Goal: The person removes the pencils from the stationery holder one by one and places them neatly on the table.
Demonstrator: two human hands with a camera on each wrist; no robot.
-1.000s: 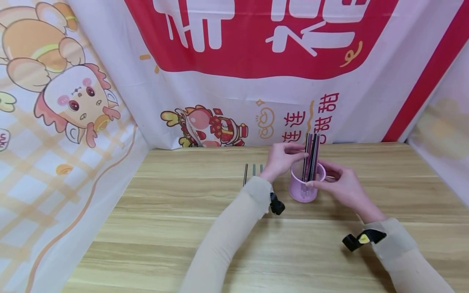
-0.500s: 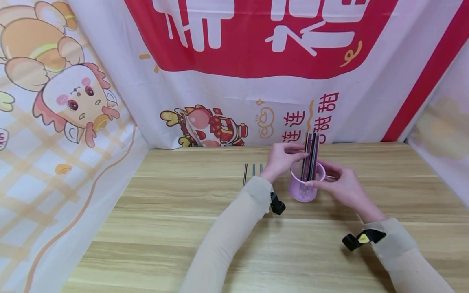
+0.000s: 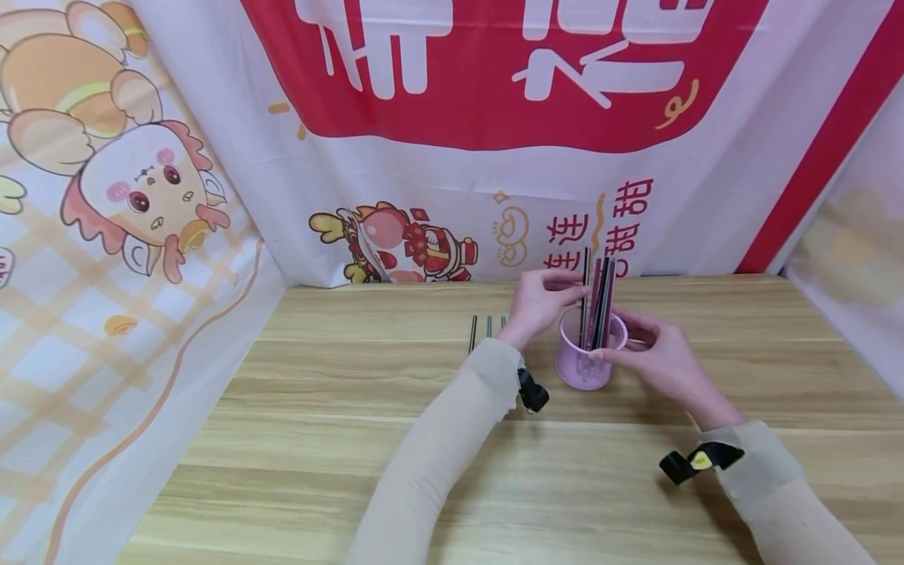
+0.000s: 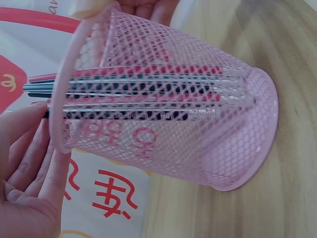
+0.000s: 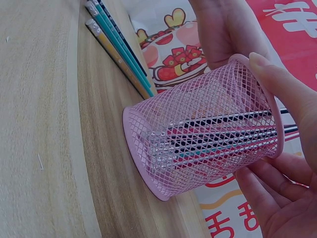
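Note:
A pink mesh pencil cup [image 3: 582, 375] stands on the table with several pencils [image 3: 604, 292] in it, their eraser ends down. My right hand [image 3: 660, 353] holds the cup at its rim, thumb on the near side and fingers beyond. Over the cup's left side, my left hand [image 3: 540, 306] pinches a dark pencil [image 3: 585, 263] near its upper end. That pencil stands higher than the others, its lower end inside the cup. In the left wrist view the dark pencil [image 4: 143, 115] shows through the mesh, apart from the bunch.
Several pencils [image 5: 119, 47], yellow, green and dark, lie side by side on the wooden table [image 3: 318, 439] left of the cup. My left hand and forearm partly hide them in the head view. A printed cloth [image 3: 452, 188] hangs along the table's back edge.
My left hand has drawn one dark pencil slightly upward and left, away from the bunch. The right hand and the cup stay in place.

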